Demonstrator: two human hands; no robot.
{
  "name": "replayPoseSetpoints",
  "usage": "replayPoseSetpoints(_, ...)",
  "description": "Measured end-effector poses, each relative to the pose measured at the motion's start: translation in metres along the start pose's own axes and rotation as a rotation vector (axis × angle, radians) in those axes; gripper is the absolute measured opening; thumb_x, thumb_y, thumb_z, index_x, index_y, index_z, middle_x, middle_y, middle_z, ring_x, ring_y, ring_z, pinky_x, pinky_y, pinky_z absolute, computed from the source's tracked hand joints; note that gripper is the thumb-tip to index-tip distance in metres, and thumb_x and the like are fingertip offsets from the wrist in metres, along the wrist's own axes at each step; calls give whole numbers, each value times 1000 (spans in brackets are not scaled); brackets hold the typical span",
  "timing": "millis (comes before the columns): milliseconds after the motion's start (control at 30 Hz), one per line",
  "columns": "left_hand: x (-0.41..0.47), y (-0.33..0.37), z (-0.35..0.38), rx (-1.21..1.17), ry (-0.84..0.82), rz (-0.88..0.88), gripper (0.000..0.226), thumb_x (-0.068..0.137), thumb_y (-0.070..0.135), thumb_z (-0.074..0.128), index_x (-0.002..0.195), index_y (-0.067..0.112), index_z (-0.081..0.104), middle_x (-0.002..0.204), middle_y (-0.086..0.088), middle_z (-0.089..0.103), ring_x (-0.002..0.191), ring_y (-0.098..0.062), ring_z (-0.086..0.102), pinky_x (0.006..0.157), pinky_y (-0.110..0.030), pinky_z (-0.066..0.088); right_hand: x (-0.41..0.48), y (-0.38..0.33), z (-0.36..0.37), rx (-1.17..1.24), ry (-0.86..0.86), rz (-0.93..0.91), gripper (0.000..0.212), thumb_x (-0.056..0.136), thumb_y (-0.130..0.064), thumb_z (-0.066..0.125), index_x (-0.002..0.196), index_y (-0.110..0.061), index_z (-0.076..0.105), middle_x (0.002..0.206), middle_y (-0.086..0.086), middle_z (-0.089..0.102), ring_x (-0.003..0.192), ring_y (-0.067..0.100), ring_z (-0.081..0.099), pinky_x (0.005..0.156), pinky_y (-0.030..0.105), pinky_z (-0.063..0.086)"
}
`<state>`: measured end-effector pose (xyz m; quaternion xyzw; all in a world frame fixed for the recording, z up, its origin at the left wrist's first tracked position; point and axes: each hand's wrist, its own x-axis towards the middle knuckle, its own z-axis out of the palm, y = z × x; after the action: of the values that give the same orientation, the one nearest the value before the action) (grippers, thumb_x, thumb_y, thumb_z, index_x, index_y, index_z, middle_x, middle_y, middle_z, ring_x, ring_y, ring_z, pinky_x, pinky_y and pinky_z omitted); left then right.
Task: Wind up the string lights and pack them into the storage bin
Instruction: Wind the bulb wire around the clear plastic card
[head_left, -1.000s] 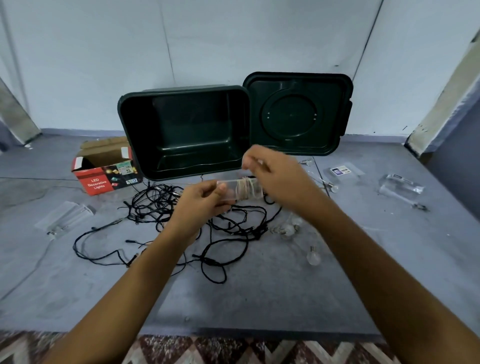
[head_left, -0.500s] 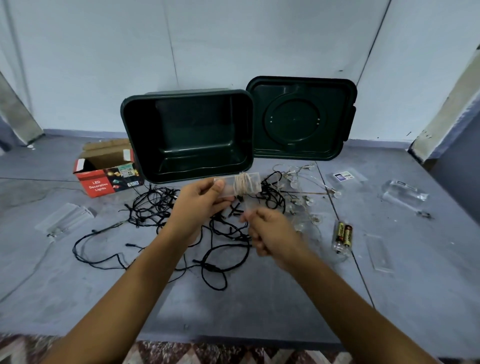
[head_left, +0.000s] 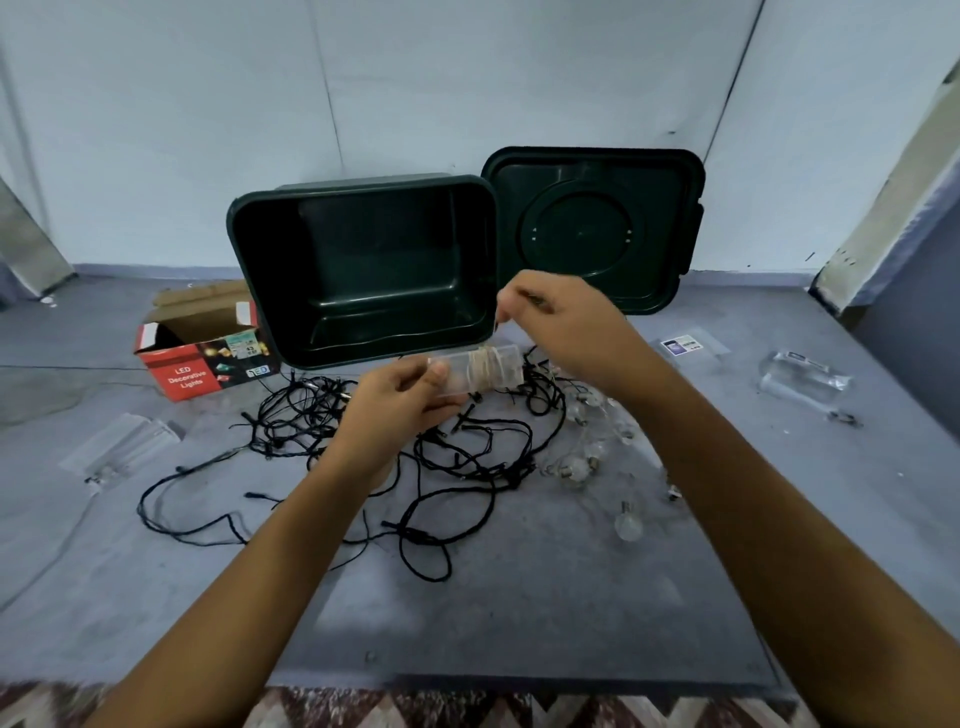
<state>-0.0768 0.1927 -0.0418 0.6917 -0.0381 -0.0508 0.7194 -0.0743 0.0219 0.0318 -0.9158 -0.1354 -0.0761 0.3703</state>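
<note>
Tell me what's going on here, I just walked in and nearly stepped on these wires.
A person is winding string lights. The left hand holds a small clear plastic box wrapped with thin pale wire; the right hand pinches that wire above it with its fingers. A tangle of black cord lights and clear bulbs lies on the grey floor. The dark green plastic storage bin, tipped on its side, is empty, its lid leaning beside it.

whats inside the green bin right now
Only the green bin's bare inner walls and bottom show; the string lights lie outside on the floor. Its opening faces the camera, so nothing hides any part of the inside.
</note>
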Motion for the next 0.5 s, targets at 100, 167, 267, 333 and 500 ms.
replayPoseSetpoints(100,-2,7,1,-27,-54,20,18,94,15,48,104,9,62,100,-12,67,86,-13,69,71,-19,55,21,25,7,388,-79,222,20,95,-25,49,84,-16,63,43,-13,40,34,2,32,35,13,24)
replayPoseSetpoints(167,-2,10,1,-27,-71,39,21,94,15,48,109,7,61,101,-13,67,87,-15,69,72,-20,55,23,39,20,702,-187,441,17,94,-23,51,83,-18,63,45,-9,41,32,1,28,29,13,18)
replayPoseSetpoints(267,-1,11,1,-36,-53,57,21,94,14,47,108,7,62,98,-11,67,85,-14,69,74,-21,56,13,49,42,1117,-304,689,23,97,-19,43,76,-21,53,43,-7,37,30,0,24,25,10,14)
replayPoseSetpoints(333,1,10,1,-62,-24,52,17,94,14,48,98,11,64,93,-9,68,82,-12,69,74,-21,56,-3,47,55,1183,-253,716,21,97,-19,43,78,-20,52,45,-6,36,31,1,25,25,10,16)
replayPoseSetpoints(500,9,8,0,-68,85,47,18,95,16,47,89,16,64,88,-4,68,80,-9,68,71,-18,55,-58,20,73,545,-103,440,20,99,-27,42,92,-18,58,59,-3,46,42,6,39,39,19,32)
